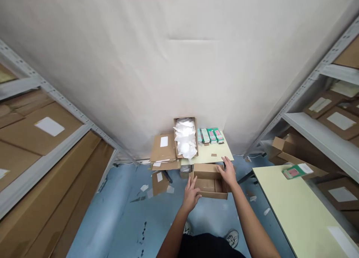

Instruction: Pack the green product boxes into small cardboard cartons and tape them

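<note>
- Left hand [192,193] is resting on the near-left corner of the open cardboard box [209,171], fingers spread.
- Right hand [229,173] is lying flat, fingers open, on its right wall.
- Box is sitting between both hands, table [217,155] just beyond.

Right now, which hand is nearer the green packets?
Right. The right hand touches the open box's far side, close to the green packets; the left hand rests at its near corner.

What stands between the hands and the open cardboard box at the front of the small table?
Nothing visible does. The left hand lies against the left side of the open cardboard box, and the right hand rests on its right wall. The bag-filled carton and green packs stand farther back on the table.
</note>
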Tool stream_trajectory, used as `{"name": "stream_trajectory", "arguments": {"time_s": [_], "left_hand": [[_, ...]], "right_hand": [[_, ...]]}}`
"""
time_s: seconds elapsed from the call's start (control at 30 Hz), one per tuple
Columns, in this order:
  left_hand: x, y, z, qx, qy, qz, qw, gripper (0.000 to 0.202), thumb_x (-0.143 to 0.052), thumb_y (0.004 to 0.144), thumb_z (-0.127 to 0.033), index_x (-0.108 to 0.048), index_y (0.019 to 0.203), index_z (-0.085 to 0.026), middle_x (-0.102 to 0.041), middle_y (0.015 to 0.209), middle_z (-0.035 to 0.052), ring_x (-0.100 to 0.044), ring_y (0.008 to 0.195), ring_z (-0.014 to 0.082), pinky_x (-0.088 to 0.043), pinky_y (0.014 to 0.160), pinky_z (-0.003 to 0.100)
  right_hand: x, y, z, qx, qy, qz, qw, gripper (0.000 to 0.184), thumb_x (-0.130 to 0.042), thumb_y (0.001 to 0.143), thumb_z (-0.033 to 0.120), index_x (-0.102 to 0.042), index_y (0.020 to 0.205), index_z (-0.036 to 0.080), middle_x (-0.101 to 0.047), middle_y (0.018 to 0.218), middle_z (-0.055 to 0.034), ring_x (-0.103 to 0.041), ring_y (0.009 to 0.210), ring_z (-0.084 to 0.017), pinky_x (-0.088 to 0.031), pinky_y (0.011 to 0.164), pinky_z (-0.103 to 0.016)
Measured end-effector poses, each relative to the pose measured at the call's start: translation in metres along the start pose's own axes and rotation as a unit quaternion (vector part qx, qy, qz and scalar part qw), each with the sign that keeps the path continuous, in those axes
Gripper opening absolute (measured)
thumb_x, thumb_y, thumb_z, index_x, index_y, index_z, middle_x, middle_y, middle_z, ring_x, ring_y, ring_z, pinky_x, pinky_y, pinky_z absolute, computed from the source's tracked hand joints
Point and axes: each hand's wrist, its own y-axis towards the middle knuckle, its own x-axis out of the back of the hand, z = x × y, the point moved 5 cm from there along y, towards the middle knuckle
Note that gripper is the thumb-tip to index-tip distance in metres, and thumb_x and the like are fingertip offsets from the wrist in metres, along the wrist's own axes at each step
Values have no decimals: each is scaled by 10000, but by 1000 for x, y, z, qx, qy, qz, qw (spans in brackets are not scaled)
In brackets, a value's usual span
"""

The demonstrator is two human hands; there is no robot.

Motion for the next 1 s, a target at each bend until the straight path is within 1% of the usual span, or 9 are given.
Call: {"name": "stream_trajectory", "arguments": {"time_s": [0.2,0.33,0.43,0.57,0.67,0.73,0.83,0.9,1.0], "left_hand": [[69,-23,66,60,10,-12,998,165,-782,840,-127,-785,976,-220,-305,1741,72,-100,1634,437,-325,1232,685],[90,-26,90,93,3,-21,995,158,-780,842,-137,-791,971,-228,-306,1741,57,-119,1629,448,-354,1217,683],[97,-25,100,106,-12,-36,994,170,-770,850,-138,-793,993,-229,-318,1737,53,-113,1636,425,-350,1239,648],[102,-16,109,114,-16,-38,993,152,-775,846,-145,-790,977,-220,-322,1735,54,-107,1640,410,-322,1257,645],[107,-2,116,114,-3,-28,993,145,-772,836,-132,-786,947,-223,-328,1732,43,-102,1641,405,-306,1249,681],[112,8,120,115,4,-23,993,157,-774,825,-124,-786,944,-226,-334,1729,43,-108,1641,400,-304,1249,685],[119,22,123,121,12,-25,992,154,-776,815,-120,-786,929,-223,-337,1727,44,-118,1641,398,-301,1262,667],[123,28,124,130,15,-33,991,154,-772,815,-124,-785,931,-225,-333,1729,38,-116,1641,398,-291,1270,660],[125,34,124,139,5,-32,990,158,-774,823,-137,-789,952,-226,-338,1727,40,-121,1640,400,-288,1273,649]], "right_hand": [[-84,48,109,72,22,76,994,570,-630,939,420,-577,1471,222,-488,1599,-166,-502,1457,-329,-463,1181,-535],[-127,89,146,78,0,136,988,575,-679,904,365,-600,1457,229,-499,1589,-159,-547,1417,-328,-533,1110,-485],[-155,123,159,74,-29,168,982,605,-695,899,318,-576,1488,249,-481,1608,-144,-602,1347,-318,-555,1072,-470],[-192,166,172,53,-73,227,970,646,-694,913,254,-526,1535,285,-427,1654,-123,-720,1085,-263,-571,991,-431],[-218,195,177,44,-108,259,959,664,-698,917,236,-510,1553,281,-369,1691,-129,-723,1072,-272,-564,928,-386],[-234,212,177,41,-121,280,951,637,-677,923,203,-530,1541,257,-453,1636,-143,-713,1097,-274,-543,904,-343],[-250,228,172,44,-128,314,940,413,-597,958,154,-686,1359,202,-695,1356,-138,-693,1115,-256,-494,904,-289],[-253,235,169,56,-122,313,940,292,-546,984,154,-757,1185,183,-757,1203,-128,-686,1086,-243,-472,892,-272],[-244,246,168,80,-94,268,956,263,-520,990,160,-770,1070,176,-769,1132,-125,-680,1027,-235,-466,872,-270]]}}
